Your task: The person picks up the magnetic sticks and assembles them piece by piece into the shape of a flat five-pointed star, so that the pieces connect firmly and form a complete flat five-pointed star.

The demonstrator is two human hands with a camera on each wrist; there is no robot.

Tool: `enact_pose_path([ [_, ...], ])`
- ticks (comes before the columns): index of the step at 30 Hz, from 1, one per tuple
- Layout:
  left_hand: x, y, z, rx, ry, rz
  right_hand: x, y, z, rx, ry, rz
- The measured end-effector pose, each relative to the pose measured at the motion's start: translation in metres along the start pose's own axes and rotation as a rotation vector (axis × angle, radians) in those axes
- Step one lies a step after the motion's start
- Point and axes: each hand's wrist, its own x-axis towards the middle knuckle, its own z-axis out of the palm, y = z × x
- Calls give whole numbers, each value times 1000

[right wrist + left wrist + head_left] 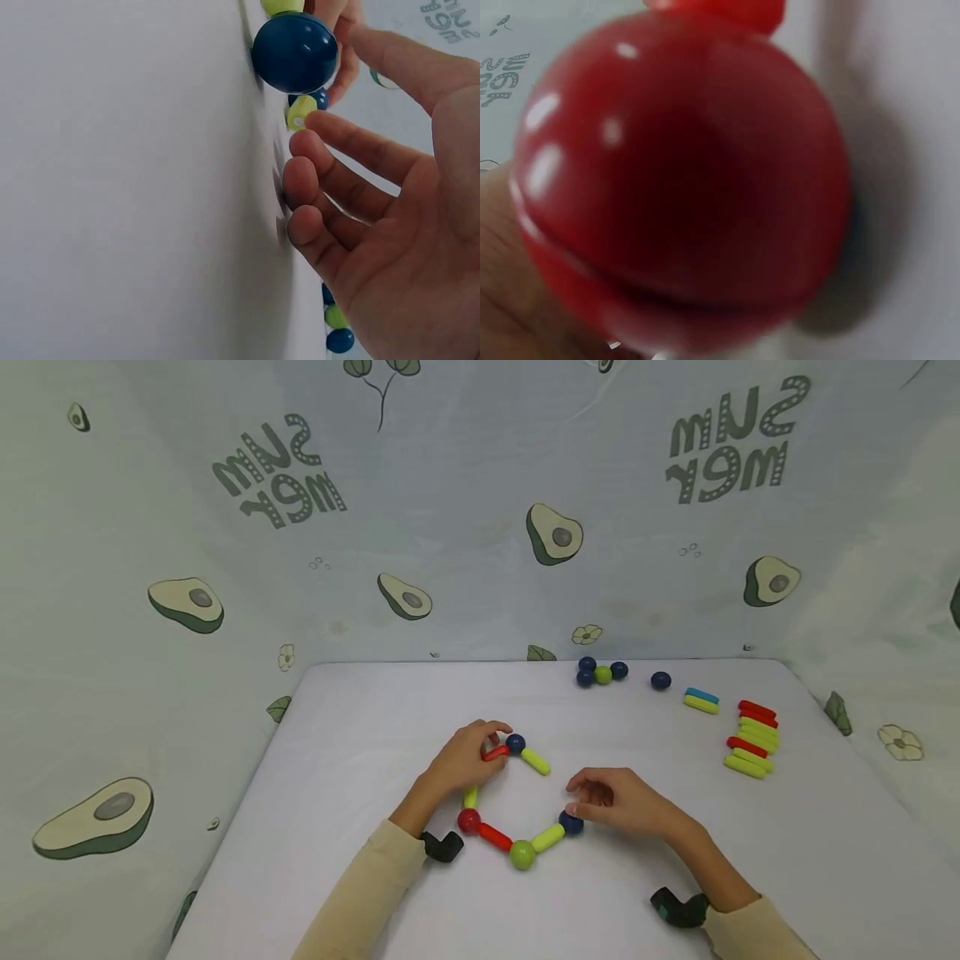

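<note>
A partly joined ring of coloured balls and rods lies on the table. My left hand [467, 757] grips a red rod [496, 752], its index finger close to a dark blue ball [515, 743] with a yellow-green rod [536, 762]. Whatever lies beneath this hand is hidden. Near its wrist sits a red ball [468, 821], which fills much of the left wrist view. A second red rod [495, 837] leads to a green ball [522, 855]. Another yellow-green rod [548, 837] ends at a dark blue ball [295, 52]. My right hand [626, 799] is beside that ball, fingers loosely bent around nothing.
Toward the back stands a cluster of dark blue balls around a green ball [603, 675], with a lone blue ball [661, 681] to its right. A blue rod [702, 695] and a stack of red and yellow-green rods [753, 740] lie at the right.
</note>
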Motion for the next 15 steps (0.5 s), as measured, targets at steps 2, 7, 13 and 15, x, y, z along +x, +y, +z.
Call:
enact_pose_path([
  [2, 1, 3, -2, 36, -20, 17, -5, 1, 0, 0, -39, -19],
  [7, 2, 9, -5, 84, -63, 70, -9, 1, 4, -18, -67, -45],
  [13, 1, 10, -6, 76, -92, 34, -2, 2, 5, -34, 21, -39],
  [15, 0, 11, -7, 67, -91, 17, 2, 2, 4, -39, 56, -19],
])
